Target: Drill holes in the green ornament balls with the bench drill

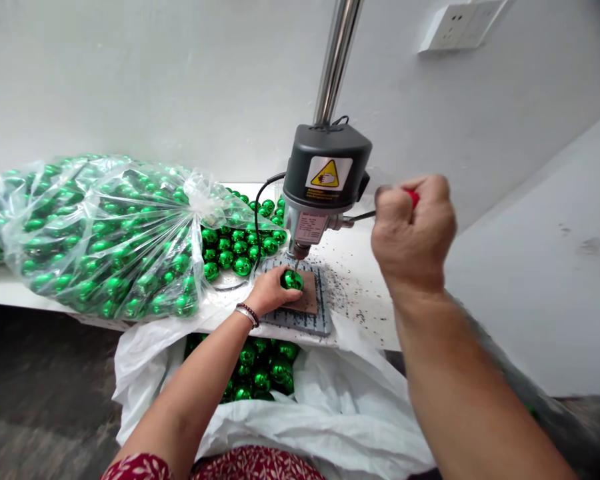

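With the fingers of our left hand we grasp one green ball on the brown board, under the drill bit; we cannot tell whether the tip touches it. To work well, we should pin the ball firmly, keep our fingertips off the bit's line, and centre the ball below it. Our right hand is clenched round the red knob of the lever; we'd best press that evenly. Farther out, dark shavings litter the white tabletop, worth brushing away from the board.
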Motion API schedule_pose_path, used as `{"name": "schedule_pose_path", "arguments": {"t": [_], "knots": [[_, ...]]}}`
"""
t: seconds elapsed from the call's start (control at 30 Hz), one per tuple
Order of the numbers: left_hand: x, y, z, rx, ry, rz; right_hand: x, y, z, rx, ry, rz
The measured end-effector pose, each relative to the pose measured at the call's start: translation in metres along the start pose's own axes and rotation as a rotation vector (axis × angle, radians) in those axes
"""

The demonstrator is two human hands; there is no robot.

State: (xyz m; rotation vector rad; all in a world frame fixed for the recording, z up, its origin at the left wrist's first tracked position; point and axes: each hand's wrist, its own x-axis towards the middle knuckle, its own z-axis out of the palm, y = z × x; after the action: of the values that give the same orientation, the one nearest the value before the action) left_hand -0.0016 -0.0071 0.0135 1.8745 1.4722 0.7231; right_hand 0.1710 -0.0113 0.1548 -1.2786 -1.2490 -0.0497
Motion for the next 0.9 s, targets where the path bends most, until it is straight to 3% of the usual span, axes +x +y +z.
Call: {"name": "schedule_pose_path", "arguments": {"t": [0.13, 0.2, 0.37, 0.53, 0.8, 0.9], "knots": [[-0.028, -0.001, -0.024, -0.049, -0.19, 0.09, 0.018, -0.017, 0.0, -0.059, -0.018, 0.096], [-0.036, -0.005, -0.04, -0.015, -0.196, 0.093, 0.014, -0.02, -0.001, -0.053, -0.018, 0.105], [-0.02, -0.028, -0.066, 0.222, 0.229, -0.113, 0.008, -0.019, -0.001, -0.064, -0.022, 0.111], [0.01, -0.051, -0.066, 0.316, 0.21, -0.429, 0.008, -0.019, -0.003, -0.051, -0.041, 0.125], [0.018, -0.051, -0.056, 0.109, 0.064, -0.463, 0.003, -0.013, -0.003, 0.001, -0.009, 0.074], [0.012, -0.044, -0.058, -0.165, 0.051, -0.524, 0.001, -0.009, -0.003, 0.02, 0.001, 0.044]]}}
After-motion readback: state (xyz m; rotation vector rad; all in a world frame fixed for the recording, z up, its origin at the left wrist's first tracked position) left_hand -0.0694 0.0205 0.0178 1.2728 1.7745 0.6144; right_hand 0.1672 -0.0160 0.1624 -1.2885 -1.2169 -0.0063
